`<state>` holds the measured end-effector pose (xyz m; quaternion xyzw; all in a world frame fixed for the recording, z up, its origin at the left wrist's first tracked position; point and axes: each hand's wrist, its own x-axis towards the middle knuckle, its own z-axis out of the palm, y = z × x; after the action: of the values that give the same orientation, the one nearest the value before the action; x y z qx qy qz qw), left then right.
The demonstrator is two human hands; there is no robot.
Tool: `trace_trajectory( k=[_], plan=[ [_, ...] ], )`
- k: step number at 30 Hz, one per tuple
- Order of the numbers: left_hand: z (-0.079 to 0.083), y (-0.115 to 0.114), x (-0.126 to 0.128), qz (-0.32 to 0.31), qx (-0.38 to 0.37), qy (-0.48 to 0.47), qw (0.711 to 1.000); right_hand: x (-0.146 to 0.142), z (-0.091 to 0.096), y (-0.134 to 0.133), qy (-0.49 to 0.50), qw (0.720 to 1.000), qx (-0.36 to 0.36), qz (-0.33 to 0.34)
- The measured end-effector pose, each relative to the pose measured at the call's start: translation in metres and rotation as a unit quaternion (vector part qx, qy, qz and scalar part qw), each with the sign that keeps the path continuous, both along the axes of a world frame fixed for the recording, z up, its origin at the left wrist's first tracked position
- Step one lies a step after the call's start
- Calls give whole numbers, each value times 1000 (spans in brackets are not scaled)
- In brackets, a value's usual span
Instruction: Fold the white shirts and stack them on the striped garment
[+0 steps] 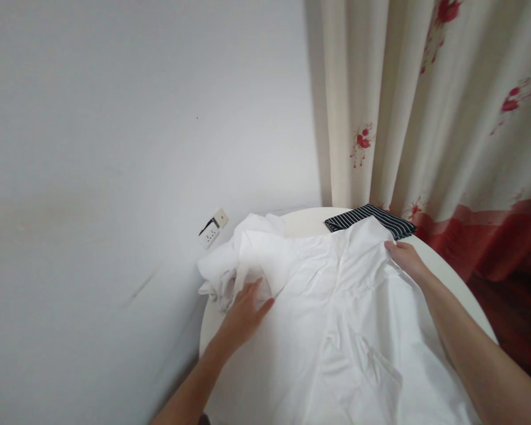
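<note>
A white garment (310, 295) with a long seam down its middle is spread, wrinkled, over a round white table (442, 260). Its exact kind cannot be made out. My right hand (405, 257) pinches the garment's edge at the right side. On the left, my left hand (248, 310) rests against the cloth with thumb and fingers apart, beside a bunched heap of white fabric (256, 242). Whether that heap belongs to the same garment is unclear. Some of the left fingertips are partly hidden in the folds.
A folded black cloth with white stripes (367, 218) lies at the table's far right edge. Close behind stands a pale wall (159, 118) with a socket (210, 233) and a switch plate (221, 218). A cream curtain with red flowers (398, 118) hangs at the right.
</note>
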<state>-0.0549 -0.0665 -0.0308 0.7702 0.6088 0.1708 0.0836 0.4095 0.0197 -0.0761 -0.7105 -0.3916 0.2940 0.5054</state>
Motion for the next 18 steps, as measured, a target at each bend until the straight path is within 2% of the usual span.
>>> trace_trajectory(
  k=[2, 4, 7, 9, 12, 14, 16, 18],
  plan=[
    [-5, 0, 15, 55, 29, 89, 994, 2, -2, 0, 3, 1000, -13, -4],
    [-6, 3, 16, 130, 77, 147, 978, 6, -5, 0, 6, 1000, -25, -6],
    [-6, 8, -5, 215, 123, 157, 956, 11, -11, 3, 6, 1000, -26, 1],
    [-10, 11, -28, 237, 111, 129, 956, 13, -16, 6, 0, 1000, -20, 5],
    [-20, 11, -59, 225, 43, 47, 972, 15, -21, 9, -25, 999, -12, 17],
    [-24, 8, -68, 193, 7, -10, 981, 14, -21, 8, -43, 999, -10, 18],
    [-18, 3, -67, 142, 0, -51, 989, 11, -15, 5, -52, 998, 0, 17],
    [-1, -2, -57, 101, 16, -82, 991, 2, -4, -2, -43, 997, 35, 47]
  ],
)
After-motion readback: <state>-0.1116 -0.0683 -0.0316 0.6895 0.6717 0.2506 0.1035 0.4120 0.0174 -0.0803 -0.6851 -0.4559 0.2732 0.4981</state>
